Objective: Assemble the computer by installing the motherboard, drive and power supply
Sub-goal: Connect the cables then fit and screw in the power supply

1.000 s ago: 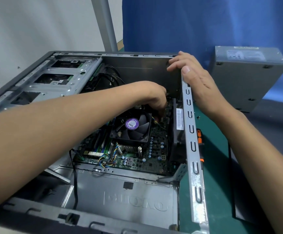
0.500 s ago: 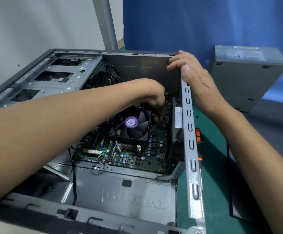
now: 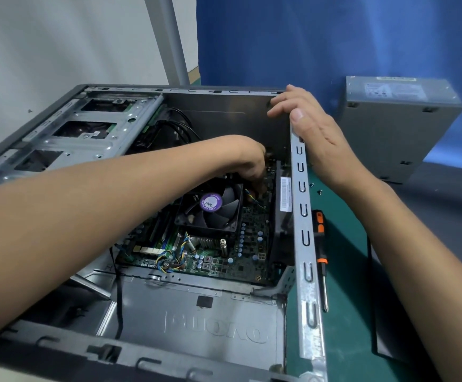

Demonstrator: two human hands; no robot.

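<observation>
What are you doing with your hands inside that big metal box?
A person is putting a computer together. The right hand grips the far corner of the open computer case, while the left hand reaches down to the motherboard just past the CPU fan; its fingertips are hidden. The power supply stands outside the case, not yet installed, and a screwdriver lies on the green mat.

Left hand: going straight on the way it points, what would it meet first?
The left hand would probably meet the motherboard just beyond the fan; fingertips hidden, so depth is unclear.
</observation>
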